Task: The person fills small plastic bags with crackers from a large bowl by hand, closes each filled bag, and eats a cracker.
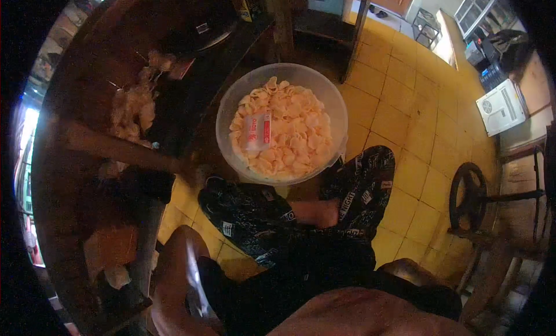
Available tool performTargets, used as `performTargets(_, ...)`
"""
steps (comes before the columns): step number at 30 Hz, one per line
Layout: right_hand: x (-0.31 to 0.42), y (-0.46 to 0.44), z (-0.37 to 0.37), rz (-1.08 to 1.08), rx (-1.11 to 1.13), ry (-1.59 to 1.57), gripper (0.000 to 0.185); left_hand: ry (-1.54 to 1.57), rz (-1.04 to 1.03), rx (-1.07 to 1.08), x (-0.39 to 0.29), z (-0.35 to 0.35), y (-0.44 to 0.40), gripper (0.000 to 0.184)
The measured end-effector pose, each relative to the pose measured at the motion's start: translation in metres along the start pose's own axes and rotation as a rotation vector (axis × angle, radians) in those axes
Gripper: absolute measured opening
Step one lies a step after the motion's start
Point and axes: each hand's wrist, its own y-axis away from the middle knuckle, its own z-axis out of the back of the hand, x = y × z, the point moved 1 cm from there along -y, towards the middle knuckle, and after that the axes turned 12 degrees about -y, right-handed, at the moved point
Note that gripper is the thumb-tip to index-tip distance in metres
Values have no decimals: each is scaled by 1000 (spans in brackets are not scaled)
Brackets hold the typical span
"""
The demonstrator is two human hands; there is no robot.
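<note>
Hands: neither discernible from here; I cannot tell grip or arm pose. Clear packet (253, 132) left of round tub's (340, 119) centre, atop pale crackers (296, 127); long axis near-to-far, red band toward tub's centre.

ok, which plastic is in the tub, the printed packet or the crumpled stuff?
The whitish packet with red print, lying on the pale chips; the crumpled plastic is outside the tub, at picture left.

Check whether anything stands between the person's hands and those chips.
A small packet lies over some chips, left of the tub's middle; nothing else visible covers them. The hands aren't clearly visible, so their path is uncertain.
</note>
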Motion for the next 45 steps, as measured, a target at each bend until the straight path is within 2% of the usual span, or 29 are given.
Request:
performTargets(15, 19, -7, -9, 63, -145, -13, 31, 85, 28, -14, 21, -3, 7, 13)
performTargets(35, 54, -6, -2, 70, -221, 65, 29, 147, 3, -11, 16, -11, 13, 16)
performTargets(45, 85, -5, 22, 51, -191, 152, 28, 299, -71, 125, 0, -20, -9, 18)
